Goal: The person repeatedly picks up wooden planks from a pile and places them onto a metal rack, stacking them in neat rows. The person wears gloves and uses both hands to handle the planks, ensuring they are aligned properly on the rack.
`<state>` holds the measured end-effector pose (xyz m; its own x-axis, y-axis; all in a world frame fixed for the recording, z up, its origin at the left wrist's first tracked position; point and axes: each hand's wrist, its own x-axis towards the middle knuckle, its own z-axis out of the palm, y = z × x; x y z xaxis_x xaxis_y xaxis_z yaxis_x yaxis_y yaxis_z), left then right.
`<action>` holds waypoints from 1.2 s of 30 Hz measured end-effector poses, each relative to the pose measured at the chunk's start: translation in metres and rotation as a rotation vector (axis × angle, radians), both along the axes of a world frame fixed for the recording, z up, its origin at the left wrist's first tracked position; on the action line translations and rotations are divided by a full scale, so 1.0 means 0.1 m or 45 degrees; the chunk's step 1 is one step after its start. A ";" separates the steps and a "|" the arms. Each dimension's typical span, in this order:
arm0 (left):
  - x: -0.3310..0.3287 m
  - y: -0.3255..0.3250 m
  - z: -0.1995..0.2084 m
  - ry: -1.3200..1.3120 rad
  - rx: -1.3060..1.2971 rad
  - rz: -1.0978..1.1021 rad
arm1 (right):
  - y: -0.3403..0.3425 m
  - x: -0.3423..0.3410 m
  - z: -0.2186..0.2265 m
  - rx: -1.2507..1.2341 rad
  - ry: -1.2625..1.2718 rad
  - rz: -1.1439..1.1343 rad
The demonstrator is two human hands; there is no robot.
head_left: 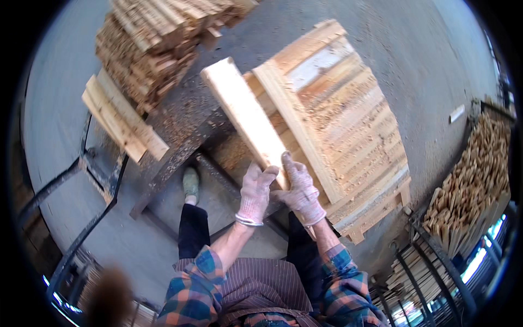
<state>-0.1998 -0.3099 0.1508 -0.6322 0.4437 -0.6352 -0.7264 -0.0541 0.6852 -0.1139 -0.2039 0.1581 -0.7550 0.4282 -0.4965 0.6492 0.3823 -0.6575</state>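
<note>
A pale, thick wooden plank [245, 111] slants away from me, its far end up and to the left. My left hand [255, 192], in a whitish knit glove, is closed on the left side of its near end. On the other side of that end, my right hand [299, 191], gloved alike, grips it with the thumb along the edge. The fingers beneath are hidden. Just right of the plank lies a slatted wooden panel [354, 120] strewn with wood shavings. One lengthwise batten [297, 131] crosses its slats, partly beside the held plank.
Stacked wood strips [147, 54] rise at the far left on a dark metal bench [180, 139] littered with sawdust. Two loose boards [122, 120] jut over its left side. A metal frame [81, 163] stands left; a rack of wood pieces [468, 180] is at right.
</note>
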 end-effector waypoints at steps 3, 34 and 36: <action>-0.19 0.52 -0.40 0.954 -0.511 -1.353 | 0.81 0.57 -0.19 0.155 -0.005 -0.195; -0.69 1.17 -1.75 2.474 -0.789 -2.442 | 3.52 0.22 -1.49 0.952 -0.414 0.041; -0.64 1.17 -1.98 3.119 -0.917 -2.223 | 3.30 0.17 -1.51 1.049 -0.404 0.039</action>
